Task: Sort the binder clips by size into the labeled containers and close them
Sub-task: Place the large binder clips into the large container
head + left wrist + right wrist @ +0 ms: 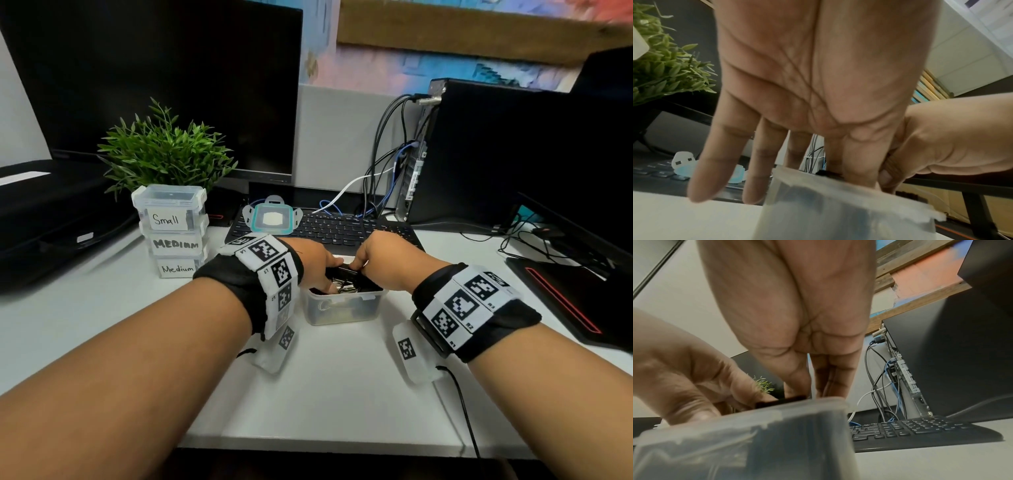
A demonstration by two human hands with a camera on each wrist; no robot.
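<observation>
Both hands over open clear plastic container (342, 310) of binder clips (342, 286): left hand (313, 265) and right hand (383, 262) pinching one black binder clip (346, 270) together.

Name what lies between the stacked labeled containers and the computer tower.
In the head view, a teal-rimmed lid lying on a black keyboard sits between the stacked containers and tower.

Black bands (239, 287) with white square-patterned tags (460, 305) are worn on both wrists; a thin black cable (460, 407) is hung from one.
</observation>
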